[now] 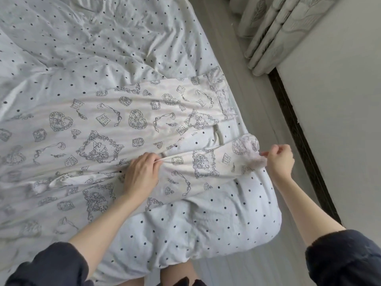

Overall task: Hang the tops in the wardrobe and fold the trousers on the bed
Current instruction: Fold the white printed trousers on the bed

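trousers (115, 129) lie spread flat on the bed (206, 228), their two legs running toward its edge at the right, each ending in a lace cuff (252, 155). our left hand (142, 174) pinches a ridge of cloth partway along the nearer leg, fingers curled over the fold. our right hand (280, 159) is clamped on the nearer cuff, fingertips closed around the lace at the very corner of the mattress.

risk, as we judge it, sits mostly at that corner. the cuff hangs just at the drop to the floor (257, 100), so a loose release could let the leg slide off. pulling hard on the lace could stretch or snag it, since it looks thin and open-worked. tugging one leg alone may skew the pair, and the far leg already lies apart with a gap between. the bedding beneath is rumpled, so any fold made on it may come out uneven.

the fabric looks soft, pale and matte, printed with grey line drawings of hearts, ribbons and books. it creases in long shallow ridges. the dotted sheet is puffy and rounded at the corner. heavy embossed curtains (274, 34) hang well apart, beyond the floor strip.
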Demonstrator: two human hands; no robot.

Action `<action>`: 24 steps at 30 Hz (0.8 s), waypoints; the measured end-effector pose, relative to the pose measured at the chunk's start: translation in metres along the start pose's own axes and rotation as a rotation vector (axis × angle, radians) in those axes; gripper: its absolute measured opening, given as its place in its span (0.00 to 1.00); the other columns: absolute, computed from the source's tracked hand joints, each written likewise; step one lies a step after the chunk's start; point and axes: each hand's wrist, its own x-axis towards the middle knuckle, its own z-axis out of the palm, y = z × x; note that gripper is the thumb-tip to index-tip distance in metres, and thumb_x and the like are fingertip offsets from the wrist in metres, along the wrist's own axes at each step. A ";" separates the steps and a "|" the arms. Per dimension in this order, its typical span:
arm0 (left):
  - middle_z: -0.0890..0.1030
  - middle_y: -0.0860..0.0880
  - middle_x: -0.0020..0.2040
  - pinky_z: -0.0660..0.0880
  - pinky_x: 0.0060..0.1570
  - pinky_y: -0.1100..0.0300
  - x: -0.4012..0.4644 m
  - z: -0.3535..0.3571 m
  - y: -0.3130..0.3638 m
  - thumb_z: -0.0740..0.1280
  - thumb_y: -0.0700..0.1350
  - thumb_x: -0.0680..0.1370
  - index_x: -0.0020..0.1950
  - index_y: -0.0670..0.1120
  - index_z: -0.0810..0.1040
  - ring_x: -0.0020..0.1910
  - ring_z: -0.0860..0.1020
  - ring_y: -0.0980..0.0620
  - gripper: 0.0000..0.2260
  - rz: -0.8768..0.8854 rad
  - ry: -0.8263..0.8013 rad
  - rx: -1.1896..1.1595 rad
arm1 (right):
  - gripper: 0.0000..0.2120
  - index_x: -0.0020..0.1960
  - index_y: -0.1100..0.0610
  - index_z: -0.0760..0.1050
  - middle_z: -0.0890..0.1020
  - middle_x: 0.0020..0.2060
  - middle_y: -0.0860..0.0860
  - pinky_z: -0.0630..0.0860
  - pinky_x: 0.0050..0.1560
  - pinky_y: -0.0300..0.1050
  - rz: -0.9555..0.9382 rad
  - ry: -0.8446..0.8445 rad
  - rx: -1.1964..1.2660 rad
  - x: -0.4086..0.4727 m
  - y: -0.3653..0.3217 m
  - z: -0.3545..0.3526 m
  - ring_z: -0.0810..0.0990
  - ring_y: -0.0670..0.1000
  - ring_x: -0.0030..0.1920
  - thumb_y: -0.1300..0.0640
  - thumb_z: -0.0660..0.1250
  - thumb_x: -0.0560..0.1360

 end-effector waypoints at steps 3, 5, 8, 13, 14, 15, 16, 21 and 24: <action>0.77 0.48 0.32 0.62 0.27 0.60 0.007 -0.005 -0.001 0.62 0.43 0.80 0.48 0.41 0.74 0.28 0.76 0.46 0.06 -0.067 0.003 -0.016 | 0.13 0.55 0.64 0.69 0.80 0.33 0.48 0.67 0.50 0.44 0.050 -0.027 0.061 0.005 0.010 -0.006 0.76 0.54 0.51 0.56 0.50 0.80; 0.81 0.47 0.40 0.68 0.34 0.57 0.011 -0.004 0.000 0.62 0.45 0.80 0.52 0.42 0.74 0.35 0.79 0.45 0.07 -0.056 -0.016 -0.017 | 0.12 0.53 0.62 0.70 0.80 0.41 0.50 0.68 0.44 0.44 0.022 -0.123 0.029 0.008 0.013 -0.004 0.73 0.53 0.44 0.54 0.54 0.79; 0.81 0.51 0.48 0.68 0.50 0.55 0.014 0.000 0.001 0.64 0.49 0.79 0.56 0.46 0.74 0.45 0.79 0.49 0.10 -0.045 -0.116 0.035 | 0.14 0.59 0.56 0.67 0.72 0.50 0.50 0.69 0.52 0.46 0.018 -0.313 -0.055 0.013 0.013 0.006 0.70 0.50 0.50 0.49 0.62 0.78; 0.79 0.49 0.49 0.63 0.52 0.52 -0.010 0.010 -0.004 0.63 0.49 0.79 0.50 0.46 0.79 0.51 0.74 0.47 0.08 -0.031 -0.152 0.271 | 0.06 0.39 0.52 0.75 0.80 0.41 0.54 0.71 0.56 0.52 0.056 -0.252 -0.221 0.003 0.020 0.020 0.77 0.57 0.49 0.52 0.65 0.73; 0.78 0.48 0.47 0.64 0.51 0.51 -0.018 0.012 -0.004 0.65 0.48 0.78 0.49 0.45 0.80 0.50 0.75 0.46 0.08 -0.005 -0.146 0.244 | 0.06 0.40 0.52 0.75 0.80 0.39 0.53 0.71 0.57 0.53 0.043 -0.234 -0.235 -0.004 0.023 0.020 0.77 0.57 0.48 0.52 0.64 0.73; 0.78 0.47 0.46 0.65 0.49 0.51 -0.024 0.013 -0.004 0.66 0.46 0.77 0.48 0.44 0.80 0.48 0.75 0.45 0.07 0.024 -0.146 0.208 | 0.05 0.41 0.53 0.74 0.79 0.39 0.52 0.71 0.58 0.54 0.027 -0.210 -0.242 -0.009 0.025 0.018 0.77 0.58 0.48 0.52 0.64 0.74; 0.78 0.46 0.46 0.67 0.48 0.50 -0.031 0.014 -0.004 0.68 0.44 0.76 0.47 0.43 0.80 0.47 0.76 0.45 0.06 0.058 -0.153 0.171 | 0.06 0.43 0.54 0.74 0.78 0.39 0.52 0.70 0.59 0.55 0.018 -0.182 -0.246 -0.014 0.028 0.016 0.77 0.59 0.48 0.52 0.62 0.75; 0.79 0.46 0.50 0.70 0.49 0.49 -0.056 0.011 0.000 0.74 0.40 0.70 0.40 0.44 0.80 0.51 0.78 0.46 0.04 0.164 -0.222 0.090 | 0.07 0.49 0.59 0.71 0.75 0.44 0.55 0.63 0.61 0.56 0.147 -0.089 -0.322 -0.035 0.057 -0.012 0.74 0.61 0.54 0.57 0.57 0.77; 0.77 0.47 0.60 0.65 0.60 0.47 -0.071 0.014 -0.001 0.71 0.43 0.72 0.41 0.47 0.82 0.62 0.73 0.46 0.01 0.204 -0.347 0.090 | 0.08 0.42 0.60 0.69 0.73 0.41 0.57 0.66 0.53 0.52 0.307 -0.206 -0.316 -0.046 0.080 -0.029 0.73 0.59 0.46 0.56 0.64 0.74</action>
